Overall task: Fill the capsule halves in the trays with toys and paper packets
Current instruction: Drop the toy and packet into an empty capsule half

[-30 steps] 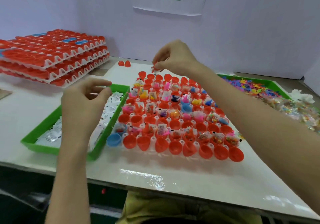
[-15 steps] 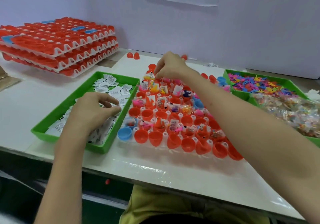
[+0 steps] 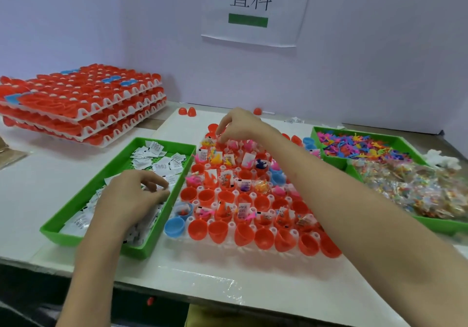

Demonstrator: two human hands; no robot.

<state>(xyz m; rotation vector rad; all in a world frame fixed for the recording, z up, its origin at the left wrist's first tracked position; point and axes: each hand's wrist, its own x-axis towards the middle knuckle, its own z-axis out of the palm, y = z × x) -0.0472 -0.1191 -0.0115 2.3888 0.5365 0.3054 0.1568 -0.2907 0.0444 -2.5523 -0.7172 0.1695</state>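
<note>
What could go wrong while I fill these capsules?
Your right hand reaches the far row, its forearm low over filled capsules; it might knock toys out. Your left hand pinches into piled packets and may lift two. The front-row capsules lean and could tip.

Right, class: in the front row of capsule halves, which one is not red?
The blue capsule half at the row's left end, beside the green packet tray; every other half in that row is red.
</note>
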